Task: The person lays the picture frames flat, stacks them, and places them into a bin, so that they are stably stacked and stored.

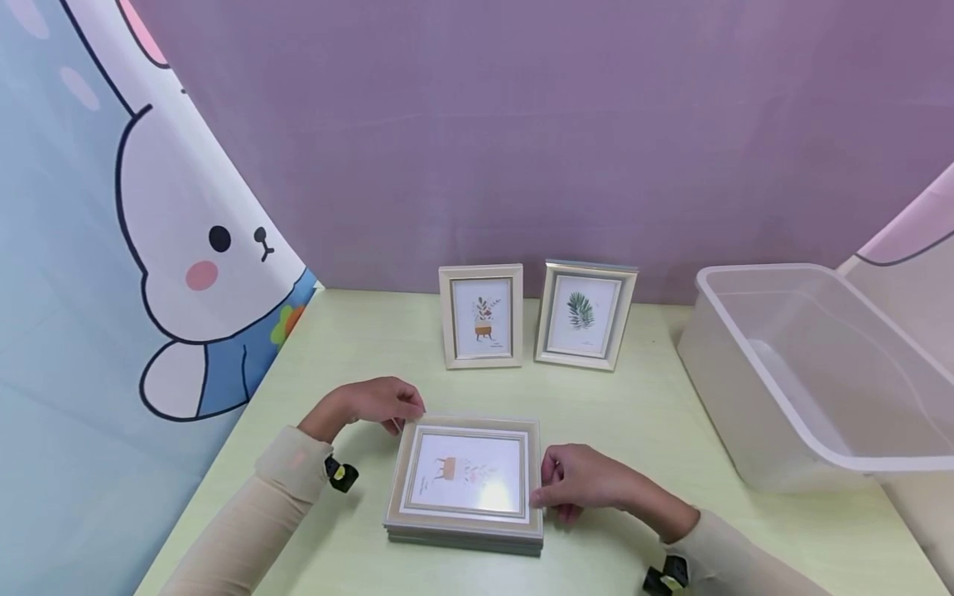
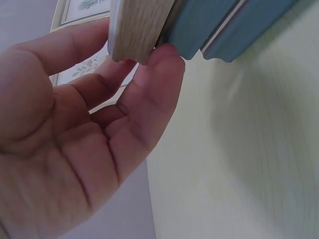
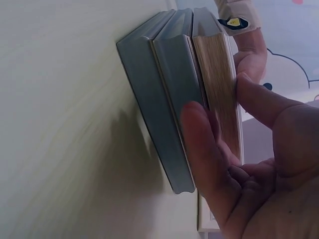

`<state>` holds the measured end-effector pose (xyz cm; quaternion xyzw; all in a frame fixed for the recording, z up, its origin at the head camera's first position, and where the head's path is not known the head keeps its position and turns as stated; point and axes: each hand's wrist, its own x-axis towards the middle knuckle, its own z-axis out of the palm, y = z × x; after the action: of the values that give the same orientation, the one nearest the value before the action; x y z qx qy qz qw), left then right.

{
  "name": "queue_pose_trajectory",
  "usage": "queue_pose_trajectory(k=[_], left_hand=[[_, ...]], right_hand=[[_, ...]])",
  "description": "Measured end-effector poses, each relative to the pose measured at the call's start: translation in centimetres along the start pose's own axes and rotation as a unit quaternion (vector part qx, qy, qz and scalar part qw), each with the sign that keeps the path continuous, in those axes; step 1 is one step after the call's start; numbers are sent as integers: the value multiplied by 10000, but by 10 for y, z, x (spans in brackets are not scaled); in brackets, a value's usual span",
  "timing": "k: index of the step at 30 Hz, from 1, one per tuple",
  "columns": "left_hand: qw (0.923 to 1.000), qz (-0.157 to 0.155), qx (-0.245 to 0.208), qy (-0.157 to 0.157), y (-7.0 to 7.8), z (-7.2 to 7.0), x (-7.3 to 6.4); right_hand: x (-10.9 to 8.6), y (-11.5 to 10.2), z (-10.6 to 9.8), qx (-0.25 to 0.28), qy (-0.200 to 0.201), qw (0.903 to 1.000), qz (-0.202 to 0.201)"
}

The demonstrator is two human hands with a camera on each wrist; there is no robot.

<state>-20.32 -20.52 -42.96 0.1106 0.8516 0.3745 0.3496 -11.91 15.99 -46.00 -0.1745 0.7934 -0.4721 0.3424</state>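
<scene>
A stack of three picture frames lies on the table in front of me. The top picture frame (image 1: 465,472) has a pale wood-toned border and a print of a potted plant, turned sideways. Two blue-grey picture frames (image 3: 152,94) lie beneath it. At the stack's far left corner, my left hand (image 1: 380,401) pinches the top frame, thumb above and fingers at its lower edge. My right hand (image 1: 585,478) grips the same frame by its right side. In the right wrist view, its thumb (image 3: 264,99) is on the face and a fingertip lies against the frames' sides.
Two framed prints stand upright at the back: a potted plant frame (image 1: 481,362) and a green leaf frame (image 1: 574,360). A translucent white plastic bin (image 1: 753,414) stands on the right. Behind the table (image 1: 358,331) hang a purple backdrop (image 1: 522,124) and a rabbit-printed cloth (image 1: 67,331).
</scene>
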Motion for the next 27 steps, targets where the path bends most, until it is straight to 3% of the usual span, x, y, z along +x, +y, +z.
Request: queue_pose_trajectory(k=[16, 27], left_hand=[[9999, 3, 93, 45, 1, -1, 0], [9999, 14, 126, 104, 2, -4, -1]], right_hand=[[0, 1, -3, -398, 14, 9992, 10], [5, -2, -23, -762, 254, 9966, -180]])
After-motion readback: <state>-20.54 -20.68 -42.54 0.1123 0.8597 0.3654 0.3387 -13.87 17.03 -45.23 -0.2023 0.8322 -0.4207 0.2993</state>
